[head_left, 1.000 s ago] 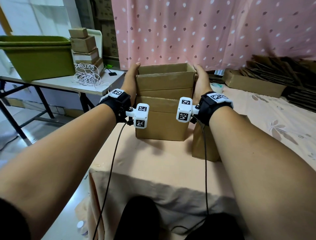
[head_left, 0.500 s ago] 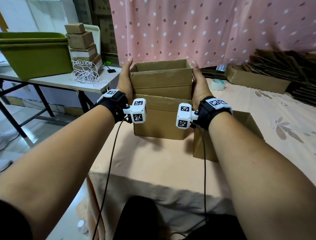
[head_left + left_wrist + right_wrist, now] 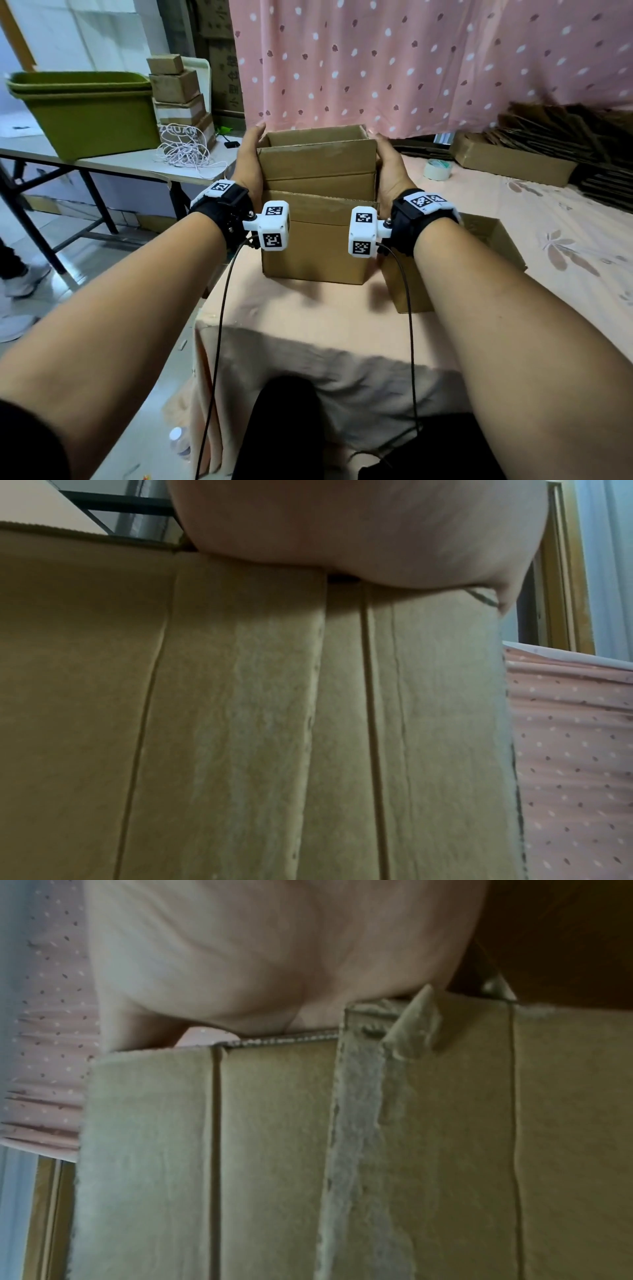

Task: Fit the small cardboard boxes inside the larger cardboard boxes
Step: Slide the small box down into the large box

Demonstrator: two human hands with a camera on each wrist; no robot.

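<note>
Cardboard is what both of your hands are pressed against: your left hand (image 3: 249, 161) lies flat on the left wall of the small cardboard box (image 3: 317, 164) and your right hand (image 3: 387, 168) flat on its right wall, fingers straight and reaching toward the far corners, so you carry the box by squeezing it between your palms rather than by curling round any edge. Each wrist view shows only a palm bearing on a brown wall, and the fingertips are out of sight there.

You hold that box straight ahead of you, open side up and level, directly above the larger cardboard box (image 3: 315, 250) that stands on the peach cloth of the tabletop (image 3: 291, 318). Its bottom looks to sit at or just inside the larger box's mouth; how deep it has gone I cannot tell. The long axes of both boxes run left to right and appear parallel, which is what the coming push depends on: straight down, with no twist. Your hands are equally near, one on each side.

Room looks tight. The inner box is nearly as wide as the outer one, so your palms will probably meet the outer rim as it sinks, and you may need to shift your hold toward the top. A second open box (image 3: 493, 240) stands just beside the larger one on your right, crowding that wrist, while your left side has free air past the cloth's edge
</note>
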